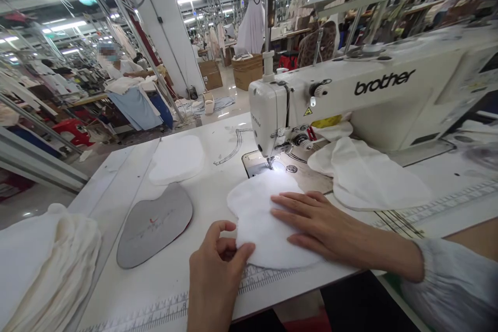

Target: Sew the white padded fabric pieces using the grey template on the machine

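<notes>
While the left hand (218, 267) pinches, the right hand (327, 231) lies flat

A rounded white fabric piece (257, 207) sits by the near edge of the white table (212, 194), overlapping the printed ruler strip (163, 314) there. Its far end reaches the lit presser foot (270, 163) of a Brother sewing machine (369, 98); can't tell if it's actually tucked under. Left hand's got the left rim gripped, thumb on top, other fingers curled in at the edge. Right hand is open, palm down, fingers spread over the right half of the cloth, with a pale elastic-cuffed sleeve (451, 275) further up that arm.

Around it: a gray template (155, 228) over toward the table's left edge, another white piece (179, 158) near the far left corner, a floppy white stack (50, 264) along the left edge, and some loose white pieces (377, 179) right of the needle area.
</notes>
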A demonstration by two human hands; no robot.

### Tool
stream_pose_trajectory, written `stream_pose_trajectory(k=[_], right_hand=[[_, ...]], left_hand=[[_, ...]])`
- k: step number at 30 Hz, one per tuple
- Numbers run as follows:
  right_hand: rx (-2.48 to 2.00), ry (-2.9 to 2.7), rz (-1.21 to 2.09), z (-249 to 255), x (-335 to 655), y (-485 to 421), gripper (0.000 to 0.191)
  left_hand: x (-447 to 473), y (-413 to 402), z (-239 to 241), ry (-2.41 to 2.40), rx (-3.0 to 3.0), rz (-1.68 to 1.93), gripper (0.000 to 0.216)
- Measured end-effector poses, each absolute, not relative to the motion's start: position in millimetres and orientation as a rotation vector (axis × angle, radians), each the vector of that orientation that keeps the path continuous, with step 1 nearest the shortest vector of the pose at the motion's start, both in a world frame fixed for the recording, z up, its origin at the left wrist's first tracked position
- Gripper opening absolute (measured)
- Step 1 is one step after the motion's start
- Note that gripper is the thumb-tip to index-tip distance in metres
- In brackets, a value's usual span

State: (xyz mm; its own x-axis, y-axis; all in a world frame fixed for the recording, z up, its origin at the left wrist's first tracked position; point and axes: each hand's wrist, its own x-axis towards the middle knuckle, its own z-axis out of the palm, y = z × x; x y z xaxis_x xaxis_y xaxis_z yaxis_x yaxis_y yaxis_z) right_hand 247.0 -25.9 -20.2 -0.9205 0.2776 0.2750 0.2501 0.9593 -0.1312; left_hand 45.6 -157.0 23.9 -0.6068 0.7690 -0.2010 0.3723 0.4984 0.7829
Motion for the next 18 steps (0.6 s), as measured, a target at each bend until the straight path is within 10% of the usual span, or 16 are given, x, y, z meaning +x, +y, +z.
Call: stream_pose_trajectory(k=[18], right_hand=[[-0.398, -2.824, 0.159, -7.5, 242.7, -38.4, 0.042]], left_hand=[[49.2, -156.7, 16.4, 2.270, 1.098, 0.928, 0.031]])
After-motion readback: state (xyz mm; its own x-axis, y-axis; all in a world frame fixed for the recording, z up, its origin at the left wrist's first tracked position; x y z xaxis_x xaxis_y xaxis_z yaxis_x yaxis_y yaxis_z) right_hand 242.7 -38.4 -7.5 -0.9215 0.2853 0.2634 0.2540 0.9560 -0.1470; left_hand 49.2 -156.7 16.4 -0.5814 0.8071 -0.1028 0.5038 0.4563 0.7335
